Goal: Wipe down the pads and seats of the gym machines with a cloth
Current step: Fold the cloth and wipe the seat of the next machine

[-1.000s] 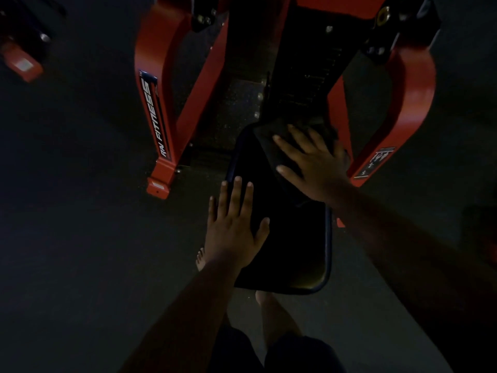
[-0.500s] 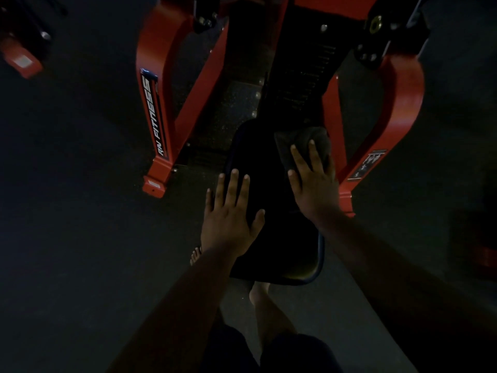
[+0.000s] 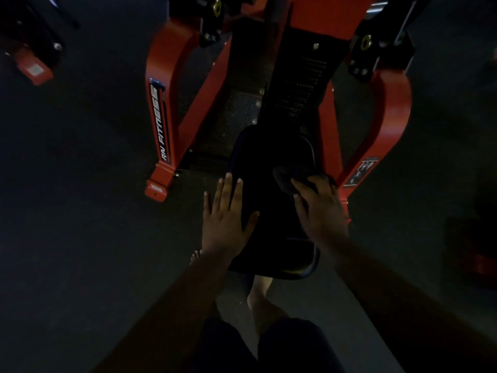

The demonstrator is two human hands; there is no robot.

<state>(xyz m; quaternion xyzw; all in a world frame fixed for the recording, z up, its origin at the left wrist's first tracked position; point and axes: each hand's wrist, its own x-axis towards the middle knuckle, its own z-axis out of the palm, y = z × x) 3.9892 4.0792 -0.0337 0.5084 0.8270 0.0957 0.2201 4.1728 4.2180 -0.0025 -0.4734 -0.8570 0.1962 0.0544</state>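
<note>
Your right hand (image 3: 321, 208) lies on a dark cloth (image 3: 291, 176) at the far right part of the black seat pad (image 3: 271, 238), fingers fairly straight and pressing it flat rather than pinching, while your left hand (image 3: 226, 220) rests spread and flat on the pad's left edge. The cloth looks soft, light and limp, so it probably bunches or slides out unless you keep the whole palm over its middle. The pad seems firm and smooth, likely a bit slick, fixed to the red machine frame (image 3: 161, 103), so lean on it near the left rim.
</note>
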